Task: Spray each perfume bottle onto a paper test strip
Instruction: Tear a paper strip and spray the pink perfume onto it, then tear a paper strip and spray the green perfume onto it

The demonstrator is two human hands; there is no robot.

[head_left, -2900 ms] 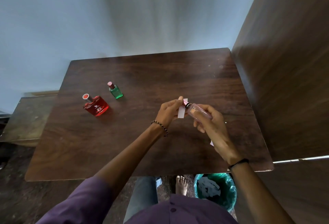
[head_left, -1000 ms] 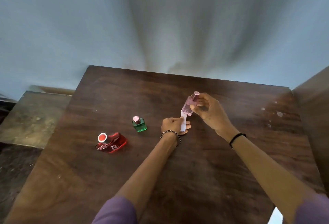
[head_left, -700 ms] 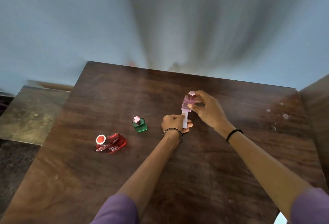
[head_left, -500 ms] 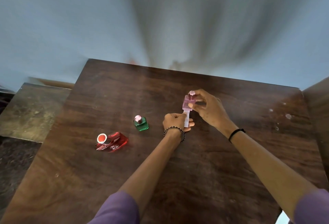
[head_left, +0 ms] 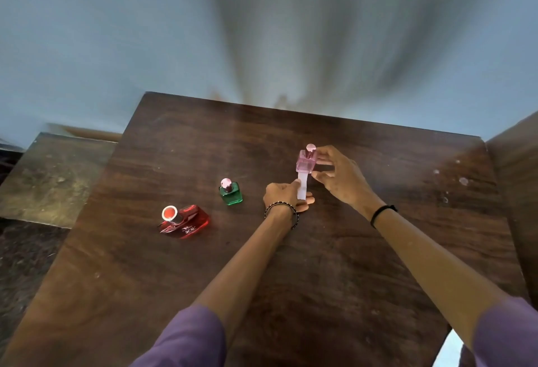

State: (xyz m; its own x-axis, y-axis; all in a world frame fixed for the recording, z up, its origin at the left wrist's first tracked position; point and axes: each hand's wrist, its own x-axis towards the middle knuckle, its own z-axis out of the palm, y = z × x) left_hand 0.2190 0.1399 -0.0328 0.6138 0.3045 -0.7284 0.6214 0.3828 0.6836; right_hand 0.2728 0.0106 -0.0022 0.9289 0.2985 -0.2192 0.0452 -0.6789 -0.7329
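My right hand (head_left: 340, 176) holds a pink perfume bottle (head_left: 306, 160) upright near the middle of the dark wooden table (head_left: 291, 264). Its fingers touch the bottle's right side and its pink cap. Just below the bottle my left hand (head_left: 283, 194) pinches a white paper test strip (head_left: 302, 189), which stands upright with its top end behind the bottle's base. To the left, a small green bottle (head_left: 230, 192) with a pink cap stands on the table. Further left sits a wide red bottle (head_left: 185, 222) with a red-and-white round cap.
A lower, worn wooden surface (head_left: 52, 177) adjoins the table on the left. A brown wooden panel (head_left: 515, 168) rises along the table's right edge. A pale blue wall (head_left: 262, 31) stands right behind the table's far edge.
Since 2.9 s ago my head has moved closer over the table and the pink bottle has gone from tilted to upright. Over the last second both hands stay nearly still.
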